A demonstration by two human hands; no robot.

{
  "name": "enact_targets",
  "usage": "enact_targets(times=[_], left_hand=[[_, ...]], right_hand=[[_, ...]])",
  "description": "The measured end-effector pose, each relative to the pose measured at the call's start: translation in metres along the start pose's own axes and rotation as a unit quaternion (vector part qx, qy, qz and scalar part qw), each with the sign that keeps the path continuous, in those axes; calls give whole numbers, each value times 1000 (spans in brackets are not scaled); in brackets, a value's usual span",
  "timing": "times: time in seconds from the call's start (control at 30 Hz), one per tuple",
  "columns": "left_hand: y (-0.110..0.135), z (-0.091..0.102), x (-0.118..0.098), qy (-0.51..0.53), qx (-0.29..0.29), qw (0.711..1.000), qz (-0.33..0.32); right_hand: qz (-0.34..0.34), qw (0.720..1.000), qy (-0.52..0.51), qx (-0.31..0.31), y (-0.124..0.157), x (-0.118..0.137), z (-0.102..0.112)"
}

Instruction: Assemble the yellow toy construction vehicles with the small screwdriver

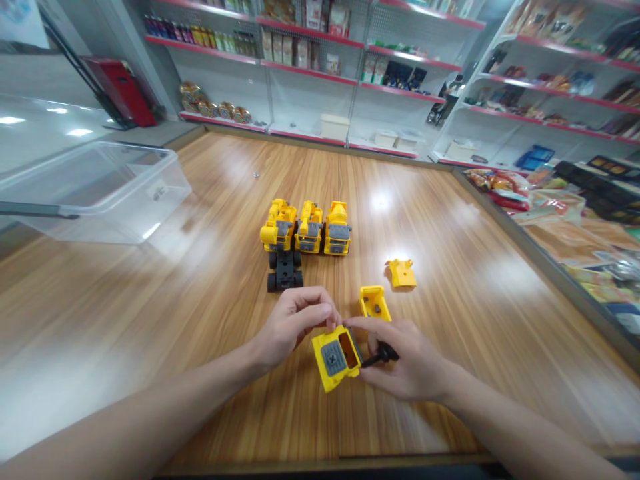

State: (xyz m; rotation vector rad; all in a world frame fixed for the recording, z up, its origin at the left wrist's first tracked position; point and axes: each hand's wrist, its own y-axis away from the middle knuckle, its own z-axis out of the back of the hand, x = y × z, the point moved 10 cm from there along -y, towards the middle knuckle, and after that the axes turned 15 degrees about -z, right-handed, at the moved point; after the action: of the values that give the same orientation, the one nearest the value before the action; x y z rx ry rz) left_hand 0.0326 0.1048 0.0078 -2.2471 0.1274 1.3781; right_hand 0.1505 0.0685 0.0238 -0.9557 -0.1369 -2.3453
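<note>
My left hand (295, 325) and my right hand (410, 363) meet over a yellow toy truck cab (335, 359) with a grey front panel, and both pinch it just above the wooden table (150, 313). My right hand also grips a small black tool (381, 355). A black wheeled chassis (285, 270) lies just beyond my left hand. Two loose yellow parts rest nearby: one (375, 303) close to my right hand, another (402, 273) further right. Three assembled yellow toy trucks (306, 228) stand in a row behind the chassis.
A clear plastic bin (90, 193) sits at the table's left. Shop shelves (310, 67) with packaged goods line the back wall. Snack packets (560, 207) are piled along the right, beyond the table's raised edge. A small screw-like bit (255, 175) lies far back.
</note>
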Motion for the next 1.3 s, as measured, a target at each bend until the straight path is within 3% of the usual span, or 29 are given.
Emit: enact_targets(times=[0.2, 0.5, 0.63, 0.7, 0.77, 0.9, 0.93, 1.0, 1.2, 1.3], left_hand=[[1, 0, 2, 2, 17, 1000, 21], [0, -4, -3, -81, 54, 995, -12], [-3, 18, -18, -220, -25, 974, -55], [-4, 34, -31, -309, -80, 944, -82], [-6, 42, -40, -425, -92, 896, -92], [-9, 36, -43, -698, -15, 712, -72], [-9, 34, -41, -719, 3, 692, -67], [-9, 31, -37, -723, 26, 687, -63], [-9, 15, -25, -678, 100, 726, -55], [-6, 15, -19, -664, 97, 740, -38]], right_hand=[[11, 1000, 11, -14, 1, 5, 5], [-9, 1000, 3, -30, 1, 10, 9], [-15, 996, 6, -87, 2, 9, 21], [-24, 992, -3, -120, 2, 6, 28], [-37, 989, -23, -138, 2, 1, 32], [-50, 985, -64, -152, 2, -7, 36], [-52, 984, -69, -153, 3, -9, 36], [-57, 983, -75, -157, 3, -11, 36], [-87, 976, -99, -175, 2, -17, 42], [-116, 971, -103, -183, 1, -24, 43]])
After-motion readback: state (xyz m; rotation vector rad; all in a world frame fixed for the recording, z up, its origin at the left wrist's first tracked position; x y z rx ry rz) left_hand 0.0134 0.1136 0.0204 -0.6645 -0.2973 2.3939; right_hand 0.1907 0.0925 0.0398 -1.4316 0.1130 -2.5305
